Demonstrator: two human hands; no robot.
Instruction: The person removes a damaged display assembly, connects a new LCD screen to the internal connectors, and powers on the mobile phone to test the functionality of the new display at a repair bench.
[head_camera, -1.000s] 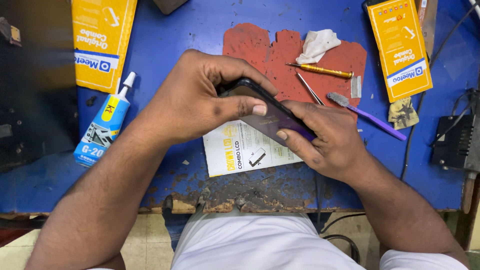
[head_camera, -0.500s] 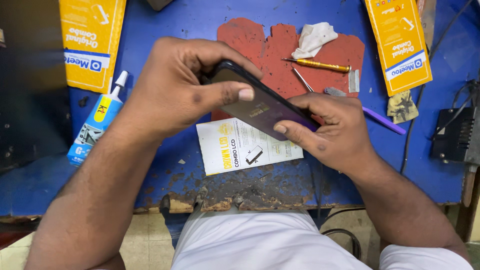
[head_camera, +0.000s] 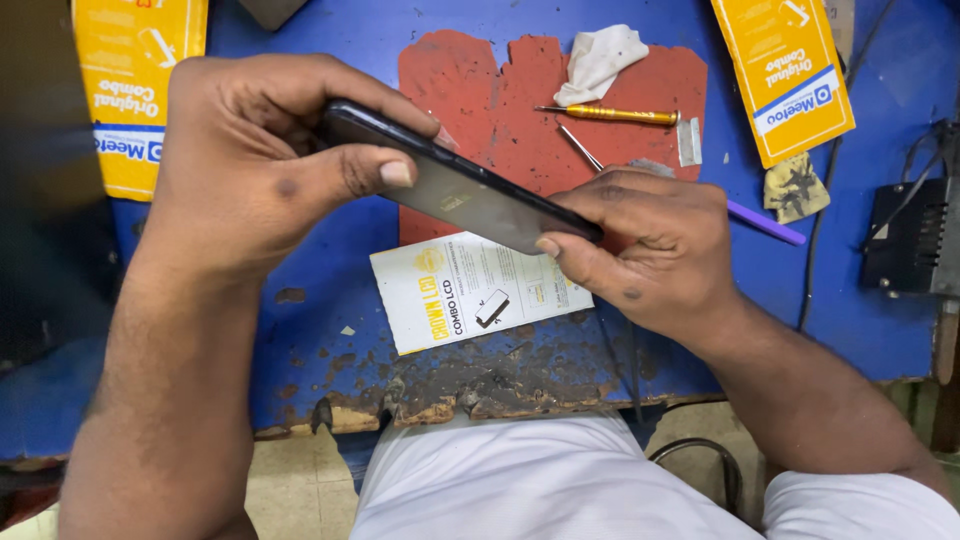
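A dark phone (head_camera: 460, 190) is held tilted above a blue workbench (head_camera: 300, 260), its upper end in the left hand (head_camera: 250, 160) and its lower end in the right hand (head_camera: 650, 245). The left thumb presses along its near edge, fingers curled over the far side. The right fingers clamp the lower corner. Beneath lie a white leaflet (head_camera: 470, 290) and a red mat (head_camera: 520, 110), with a yellow-handled screwdriver (head_camera: 610, 115) and crumpled cloth (head_camera: 600, 60) beyond.

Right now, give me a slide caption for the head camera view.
Left hand and right hand grip a slim black smartphone above a worn blue workbench with a red mat.
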